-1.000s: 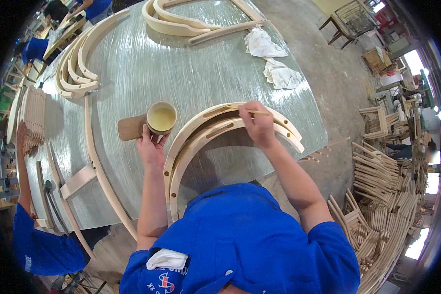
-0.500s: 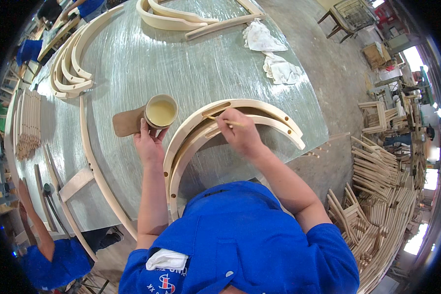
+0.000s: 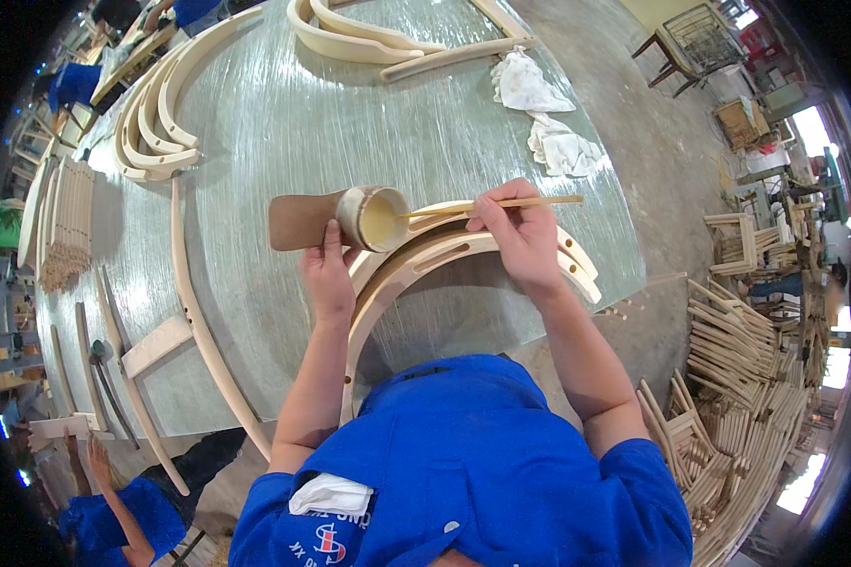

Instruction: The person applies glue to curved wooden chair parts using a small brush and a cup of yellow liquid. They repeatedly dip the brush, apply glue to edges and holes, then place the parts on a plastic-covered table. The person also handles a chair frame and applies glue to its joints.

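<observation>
My left hand [image 3: 330, 279] is closed around a cup [image 3: 355, 215] with a flat brown wooden paddle [image 3: 298, 223] as its handle. Pale yellow liquid fills part of the cup, which leans toward the right. Between the fingers of my right hand [image 3: 522, 236] is pinched a thin wooden stick [image 3: 563, 199], its tip at the mouth of the cup. Two curved pale wood pieces lie side by side under my hands; the nearer curved piece [image 3: 388, 300] shows a long slot and holes at its end. The farther one is partly covered by the cup and right hand.
The table [image 3: 255, 123] is wrapped in clear film. More curved parts [image 3: 151, 132] lie far left, beside bundled sticks [image 3: 66, 222]. An assembled frame [image 3: 203, 335] is to my left, white cloths [image 3: 563, 146] far right. A co-worker's hands [image 3: 99, 458] are lower left; stacked wood parts [image 3: 728, 397] stand right.
The stick has come out of the slot in the farther curved piece and now reaches the cup. My left hand has tipped the cup rightward. The co-worker's hands have moved down.
</observation>
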### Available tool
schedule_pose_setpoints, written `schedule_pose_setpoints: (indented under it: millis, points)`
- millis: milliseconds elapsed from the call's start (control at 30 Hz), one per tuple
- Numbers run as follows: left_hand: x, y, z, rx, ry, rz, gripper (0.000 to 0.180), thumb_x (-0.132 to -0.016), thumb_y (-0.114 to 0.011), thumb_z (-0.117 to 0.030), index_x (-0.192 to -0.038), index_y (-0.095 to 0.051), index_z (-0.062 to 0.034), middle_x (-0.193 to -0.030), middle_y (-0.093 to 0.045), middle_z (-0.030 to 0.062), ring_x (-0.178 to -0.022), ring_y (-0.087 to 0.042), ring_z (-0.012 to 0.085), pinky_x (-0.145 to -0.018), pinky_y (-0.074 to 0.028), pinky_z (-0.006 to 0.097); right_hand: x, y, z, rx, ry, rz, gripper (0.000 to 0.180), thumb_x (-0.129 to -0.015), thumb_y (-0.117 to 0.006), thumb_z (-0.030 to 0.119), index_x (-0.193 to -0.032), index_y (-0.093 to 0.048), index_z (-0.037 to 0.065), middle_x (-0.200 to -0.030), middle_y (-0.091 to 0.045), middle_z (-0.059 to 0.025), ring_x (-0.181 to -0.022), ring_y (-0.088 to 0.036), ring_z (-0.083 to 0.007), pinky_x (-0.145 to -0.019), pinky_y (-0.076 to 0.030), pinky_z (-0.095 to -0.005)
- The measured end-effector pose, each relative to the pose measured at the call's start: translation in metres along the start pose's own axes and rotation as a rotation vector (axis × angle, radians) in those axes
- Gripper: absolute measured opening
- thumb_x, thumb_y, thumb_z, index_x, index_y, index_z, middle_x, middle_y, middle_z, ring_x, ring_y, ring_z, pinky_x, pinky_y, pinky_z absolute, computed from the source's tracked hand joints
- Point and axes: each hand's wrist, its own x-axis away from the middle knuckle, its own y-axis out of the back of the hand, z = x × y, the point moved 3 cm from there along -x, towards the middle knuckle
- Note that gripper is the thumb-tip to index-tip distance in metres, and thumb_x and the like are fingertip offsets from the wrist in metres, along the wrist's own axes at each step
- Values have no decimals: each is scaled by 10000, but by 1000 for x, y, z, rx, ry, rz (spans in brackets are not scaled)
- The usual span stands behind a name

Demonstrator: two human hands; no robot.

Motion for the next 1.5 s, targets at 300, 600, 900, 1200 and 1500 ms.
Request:
schedule_pose_setpoints:
  millis: [300, 600, 900, 1200, 1500]
  points:
    - [15, -13, -2, 194, 65, 58, 216, -946, -457, -178, -1109, -516, -49, -1038, -575, 45, -917, -578, 131, -714, -572, 316, 6, 6, -57, -734, -411, -77, 74, -860, -557, 92, -855, -501, 45, -750, -607, -85, -659, -603, -161, -613, -501, -283]
    - [14, -19, 17, 238, 194, 46, 219, -945, -456, -195, -1133, -470, -83, -1071, -573, 56, -968, -576, 165, -720, -570, 362, 15, 8, -72, -846, -541, -163, 49, -857, -549, 96, -872, -533, 52, -782, -589, -63, -673, -586, -148, -650, -521, -306]
    - [6, -15, 17, 64, 149, 25, 227, -943, -462, -207, -1128, -463, -75, -1058, -565, 46, -944, -573, 151, -681, -569, 325, 12, 19, -85, -766, -566, -245, 113, -864, -576, 144, -866, -531, 40, -734, -597, -79, -598, -570, -135, -570, -504, -281]
    - [-7, 33, 11, 115, 86, -102, 248, -942, -457, -184, -1164, -455, -73, -1121, -555, 69, -998, -577, 186, -721, -572, 370, 0, 26, -94, -421, -413, -203, 139, -853, -587, 125, -831, -499, 20, -713, -590, -83, -593, -572, -130, -560, -487, -248]
    - [-10, 52, 11, 196, 98, -195, 233, -934, -482, -190, -1151, -469, -106, -1106, -574, 41, -969, -590, 145, -727, -555, 367, -10, 33, -48, 456, -43, 44, 133, -860, -565, 108, -777, -529, 10, -690, -584, -67, -618, -554, -117, -583, -444, -254]
